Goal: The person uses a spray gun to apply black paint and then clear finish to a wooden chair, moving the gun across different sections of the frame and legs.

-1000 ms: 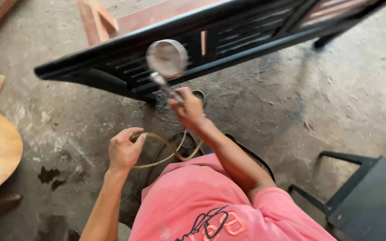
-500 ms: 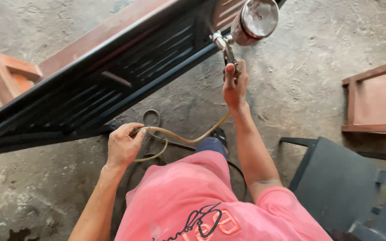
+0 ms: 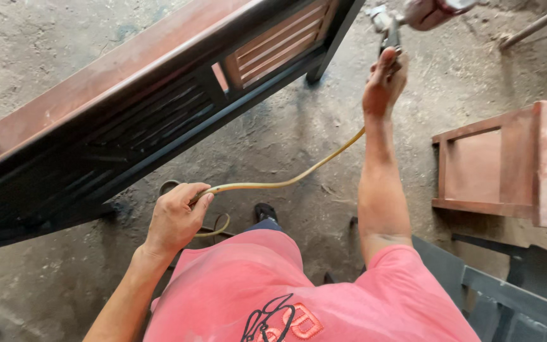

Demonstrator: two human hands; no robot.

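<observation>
Yellow hose (image 3: pixel 273 185) runs from our left hand (image 3: pixel 175 218), closed round it, up to our right hand (image 3: pixel 384 82) gripping the spray gun (image 3: pixel 406 19) beyond the frame (image 3: pixel 159 120). Slack may snag our foot (image 3: pixel 265 212), jerking the gun.

The spray gun (image 3: pixel 413 16) runs off the top edge, its cup only partly seen. The left hand (image 3: pixel 175 218) hides part of the yellowish hose (image 3: pixel 286 183). The slatted frame (image 3: pixel 128 126) is cut off at the left edge.
</observation>
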